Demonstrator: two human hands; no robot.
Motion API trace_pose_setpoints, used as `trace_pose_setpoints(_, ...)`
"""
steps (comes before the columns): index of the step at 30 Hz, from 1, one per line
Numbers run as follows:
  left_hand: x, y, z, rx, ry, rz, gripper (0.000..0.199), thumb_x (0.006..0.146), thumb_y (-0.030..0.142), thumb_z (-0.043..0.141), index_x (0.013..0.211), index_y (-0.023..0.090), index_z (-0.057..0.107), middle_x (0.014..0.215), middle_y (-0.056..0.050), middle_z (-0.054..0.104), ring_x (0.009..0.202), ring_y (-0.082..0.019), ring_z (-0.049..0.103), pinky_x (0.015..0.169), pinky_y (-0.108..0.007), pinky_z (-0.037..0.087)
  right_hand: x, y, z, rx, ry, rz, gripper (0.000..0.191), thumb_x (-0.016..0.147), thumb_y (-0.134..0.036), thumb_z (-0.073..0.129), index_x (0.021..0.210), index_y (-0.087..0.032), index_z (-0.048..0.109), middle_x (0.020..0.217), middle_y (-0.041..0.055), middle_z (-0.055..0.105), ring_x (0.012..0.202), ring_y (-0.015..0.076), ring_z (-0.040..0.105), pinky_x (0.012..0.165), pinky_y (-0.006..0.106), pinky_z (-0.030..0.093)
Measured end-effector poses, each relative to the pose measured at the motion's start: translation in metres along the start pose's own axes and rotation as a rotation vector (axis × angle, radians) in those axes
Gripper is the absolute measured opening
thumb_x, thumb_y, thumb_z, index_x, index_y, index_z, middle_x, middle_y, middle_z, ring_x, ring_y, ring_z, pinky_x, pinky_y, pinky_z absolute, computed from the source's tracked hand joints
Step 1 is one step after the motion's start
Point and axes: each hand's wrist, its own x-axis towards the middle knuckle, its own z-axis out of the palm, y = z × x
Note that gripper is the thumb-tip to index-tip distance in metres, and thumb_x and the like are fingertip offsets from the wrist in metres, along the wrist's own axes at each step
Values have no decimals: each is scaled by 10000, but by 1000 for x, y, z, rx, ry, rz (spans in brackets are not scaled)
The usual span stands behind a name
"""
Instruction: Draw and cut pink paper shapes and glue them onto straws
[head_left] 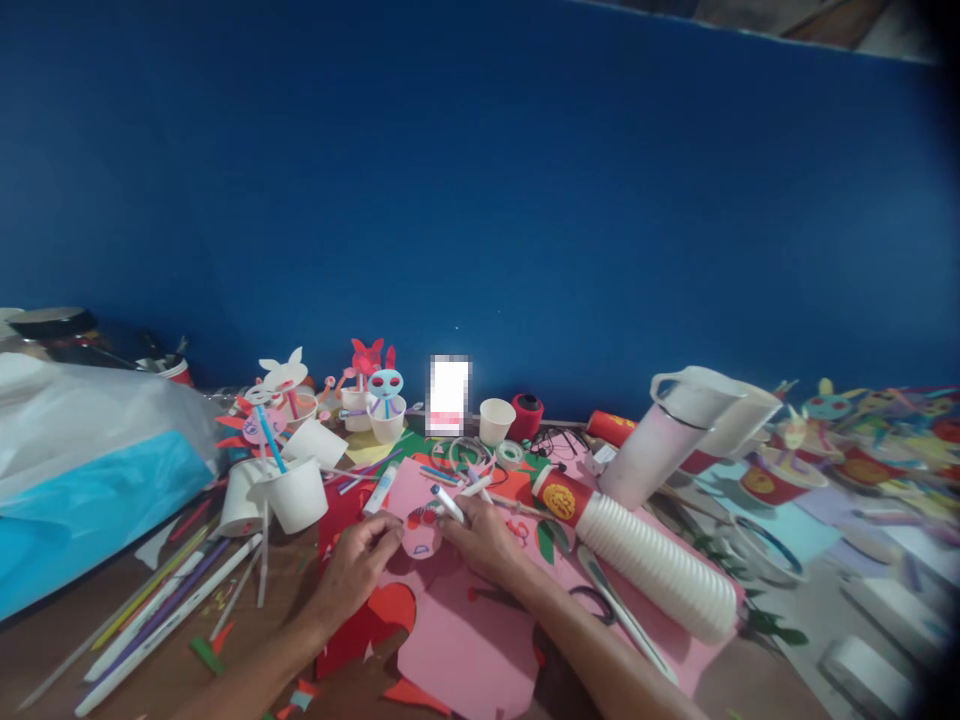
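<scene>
Left hand (352, 570) curled narrowly, its fingers (391, 530) at the edge of a small pink paper cut-out (420, 542), while the right hand (480, 540) closed around a white marker pen (448, 504) just above it; the pen's tip could not be made out. Red marks showed on the cut-out, which lay on a larger pink card sheet (465, 650) at the middle of the bench (52, 665). Beside the right hand lay a long stack of white paper cups (652, 565). Paper-cup figures (386, 408) stood beyond, and coloured straws (157, 610) lay left.
</scene>
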Motion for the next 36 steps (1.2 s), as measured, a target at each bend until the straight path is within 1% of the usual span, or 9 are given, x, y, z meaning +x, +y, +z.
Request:
trace_pose_setpoints(5,0,-3,0,-4,-1,2,275,799,411,486,670,180,563,566,16,470,519,-135,415,489,-238,338,0,-1,0,-13,-4,11,165,758,-237,488,605,-178,472,519,-59,379,491,84,379,441,196,216)
trace_pose_setpoints(9,0,-4,0,-10,0,1,266,797,403,491,679,178,568,577,20,461,522,-132,411,492,-237,336,-1,-4,-1,-7,-1,11,172,762,-237,487,603,-172,480,521,-61,383,494,81,380,450,194,232)
trace_pose_setpoints(13,-1,1,0,-17,3,-10,250,793,386,492,713,169,587,597,19,475,532,-131,419,494,-232,337,-2,-7,-3,13,-27,28,169,777,-262,484,646,-166,531,526,-60,406,484,82,391,450,193,251)
trace_pose_setpoints(17,-3,7,1,-15,14,-6,243,790,360,487,670,165,567,585,27,454,531,-123,407,501,-227,331,-3,-8,-5,31,-46,41,182,782,-281,487,667,-159,558,533,-55,429,481,84,402,449,191,265)
trace_pose_setpoints(21,-3,8,1,-26,12,-4,250,793,363,483,660,164,558,579,31,440,522,-119,395,502,-229,328,-3,-9,-5,40,-46,41,175,778,-284,497,682,-157,571,538,-52,443,487,86,409,457,190,276)
trace_pose_setpoints(25,-3,7,1,-35,19,-13,259,786,384,497,678,163,577,578,26,464,524,-124,407,503,-234,334,-3,-8,-4,57,-51,37,164,775,-269,493,676,-158,561,545,-50,453,487,85,409,463,189,287)
trace_pose_setpoints(29,-4,8,0,-43,19,-23,288,783,412,501,711,153,604,574,26,480,521,-121,412,494,-228,331,-2,-8,-4,76,-42,23,149,762,-246,487,642,-165,520,559,-51,445,505,85,395,476,188,288)
trace_pose_setpoints(34,-3,7,0,-29,11,-3,291,778,429,516,755,155,612,634,16,529,544,-124,439,512,-224,353,-2,-10,-4,112,-51,8,126,751,-233,476,640,-178,499,563,-44,477,515,96,430,493,191,312)
trace_pose_setpoints(36,-3,6,0,-28,14,0,283,778,426,518,740,159,604,636,9,534,550,-130,443,516,-227,358,-2,-11,-4,124,-59,4,117,749,-226,471,644,-183,499,556,-45,482,513,101,441,490,192,316)
